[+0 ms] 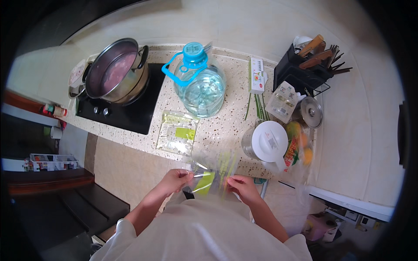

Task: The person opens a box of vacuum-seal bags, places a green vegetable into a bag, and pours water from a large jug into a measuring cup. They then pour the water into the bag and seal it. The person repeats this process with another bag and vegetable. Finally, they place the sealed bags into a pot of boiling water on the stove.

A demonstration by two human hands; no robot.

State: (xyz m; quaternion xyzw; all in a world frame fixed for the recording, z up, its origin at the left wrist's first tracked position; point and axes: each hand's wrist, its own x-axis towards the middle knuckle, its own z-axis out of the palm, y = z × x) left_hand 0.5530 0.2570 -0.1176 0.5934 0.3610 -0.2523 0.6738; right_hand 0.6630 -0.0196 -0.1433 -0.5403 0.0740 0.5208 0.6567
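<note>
Between my two hands, in front of my shirt, I hold a clear plastic zip bag (205,183) with a green panel. My left hand (179,180) pinches its left edge between thumb and fingers. On the opposite side my right hand (243,187) grips the bag by the green zip strip. No contents can be made out inside. A similar clear bag (169,138) with a green patch lies flat on the speckled counter (225,130), just beyond my left hand. Past it stands a large water jug (202,89) with a blue cap and handle.
At the left, a steel pot (114,71) with pinkish contents sits on a black cooktop (130,114). On the right are a white-lidded pitcher (269,142), bagged fruit (295,140), a plastic package (282,101), green stalks (260,107), an upright box (256,76) and a black knife holder (294,68).
</note>
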